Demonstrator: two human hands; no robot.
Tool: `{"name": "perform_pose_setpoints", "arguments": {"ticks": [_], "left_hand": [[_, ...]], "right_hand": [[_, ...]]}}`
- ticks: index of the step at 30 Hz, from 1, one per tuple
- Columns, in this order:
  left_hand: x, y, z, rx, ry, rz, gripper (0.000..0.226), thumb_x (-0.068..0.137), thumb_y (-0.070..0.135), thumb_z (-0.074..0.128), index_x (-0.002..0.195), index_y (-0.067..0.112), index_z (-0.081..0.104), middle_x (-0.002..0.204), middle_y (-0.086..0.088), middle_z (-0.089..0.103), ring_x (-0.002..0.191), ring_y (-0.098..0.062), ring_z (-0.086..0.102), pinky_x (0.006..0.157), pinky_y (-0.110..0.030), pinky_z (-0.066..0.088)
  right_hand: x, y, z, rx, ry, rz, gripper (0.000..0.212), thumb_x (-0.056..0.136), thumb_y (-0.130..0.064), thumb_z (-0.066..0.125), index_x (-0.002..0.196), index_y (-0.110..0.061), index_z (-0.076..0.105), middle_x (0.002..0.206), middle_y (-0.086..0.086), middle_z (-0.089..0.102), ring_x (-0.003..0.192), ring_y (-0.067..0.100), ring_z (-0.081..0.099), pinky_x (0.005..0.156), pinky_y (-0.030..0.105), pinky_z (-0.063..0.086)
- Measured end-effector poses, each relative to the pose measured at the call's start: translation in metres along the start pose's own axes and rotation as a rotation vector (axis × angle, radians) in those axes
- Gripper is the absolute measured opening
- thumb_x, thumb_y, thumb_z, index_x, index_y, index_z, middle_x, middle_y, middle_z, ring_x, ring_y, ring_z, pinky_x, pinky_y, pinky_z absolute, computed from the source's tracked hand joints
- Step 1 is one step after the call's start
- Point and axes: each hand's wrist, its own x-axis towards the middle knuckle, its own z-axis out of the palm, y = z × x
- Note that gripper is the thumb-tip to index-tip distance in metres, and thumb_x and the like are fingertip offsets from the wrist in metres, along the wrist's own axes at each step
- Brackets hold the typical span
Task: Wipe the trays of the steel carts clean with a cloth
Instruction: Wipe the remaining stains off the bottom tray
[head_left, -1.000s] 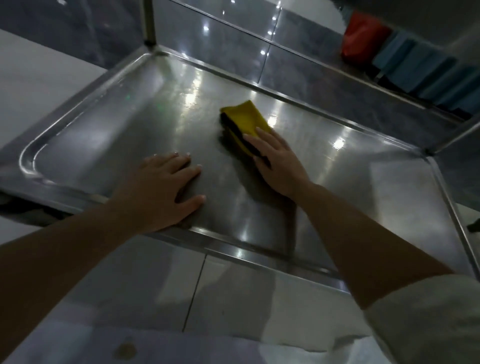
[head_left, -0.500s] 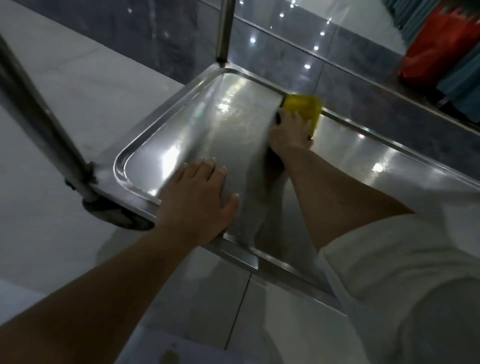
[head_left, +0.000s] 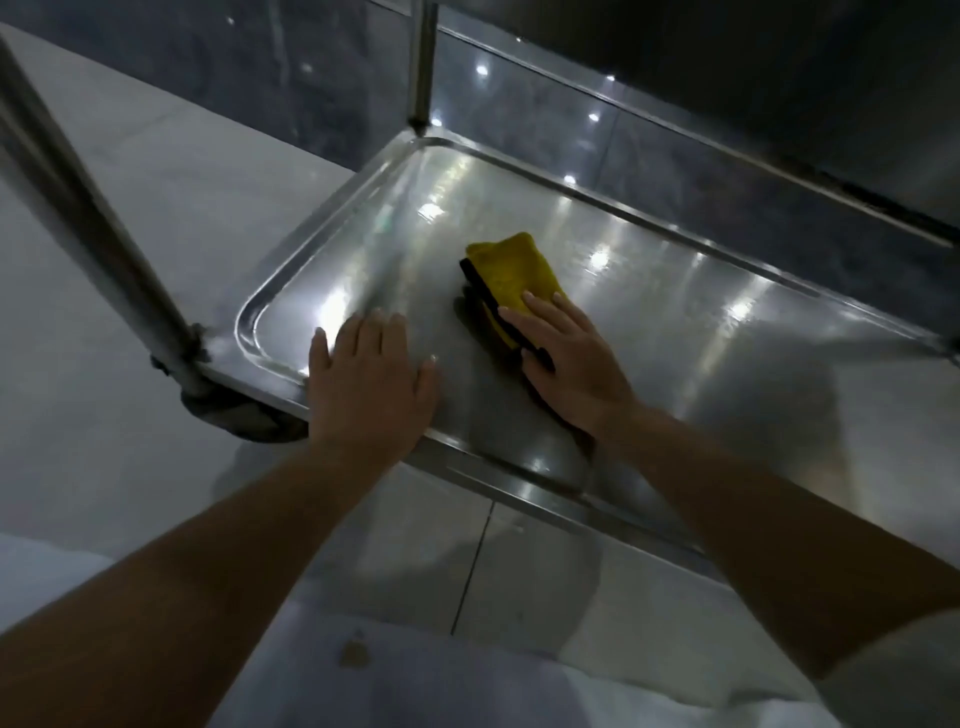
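Tray (head_left: 649, 332), bottom shelf of the steel cart: shiny, rimmed, light spots reflected across it. Yellow cloth (head_left: 511, 275) lies flat on the tray, about midway between near and far rims, left of the tray's centre. Cloth is folded, with a dark edge showing along its left side.

My right hand (head_left: 569, 358) is palm down on the near end of the cloth, fingers (head_left: 535, 312) straight and pressing it onto the steel, nothing curled round it. The far end of the cloth sticks out past my fingertips.

My left hand (head_left: 366, 379) is flat on the tray near its near-left corner, fingers spread and released, holding nothing. Heel of that hand sits over the near rim. The two hands are near each other, not touching, with bare steel between them.

Cart post (head_left: 83, 208) rises tilted from the near-left corner; a castor (head_left: 234, 421) shows under that corner. A second post (head_left: 423, 62) stands at the far-left corner. An upper shelf edge (head_left: 779, 171) crosses above the far rim on the right.

Floor (head_left: 171, 171) under and around the cart is pale tile on the left and near side, dark glossy tile beyond the far rim. White sleeve (head_left: 904, 670) on my right arm at bottom right; left forearm bare.
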Motion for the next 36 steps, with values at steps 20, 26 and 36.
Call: {"name": "perform_pose_setpoints", "arguments": {"ticks": [20,26,36], "left_hand": [[-0.154,0.033,-0.298,-0.509,-0.738,-0.16,0.064,0.1,0.042,0.039,0.154,0.022,0.012,0.16,0.001,0.018,0.145,-0.018,0.021,0.115,-0.031,0.019],[-0.138,0.051,-0.503,-0.604,-0.657,-0.153,0.062,0.097,0.034,0.051,0.151,0.026,0.023,0.159,0.007,0.021,0.143,-0.012,0.026,0.111,-0.021,0.021],[-0.048,0.118,-0.746,-0.722,-0.364,-0.109,0.064,0.091,0.038,0.059,0.148,0.033,0.029,0.143,0.01,0.039,0.122,0.003,0.04,0.074,0.002,0.036]], "right_hand": [[-0.112,-0.255,-0.251,0.468,-0.339,0.443,0.042,0.091,0.003,0.053,0.13,-0.012,0.057,0.128,0.012,0.057,0.112,0.024,0.057,0.096,0.018,0.042],[-0.067,-0.352,-0.419,0.657,-0.363,0.453,0.044,0.092,-0.003,0.051,0.132,-0.021,0.055,0.129,-0.005,0.053,0.113,0.004,0.05,0.099,0.009,0.036],[0.025,-0.392,-0.67,0.615,-0.134,0.244,0.046,0.085,-0.009,0.057,0.129,-0.021,0.058,0.123,-0.014,0.055,0.109,-0.006,0.051,0.093,0.005,0.036]]}}
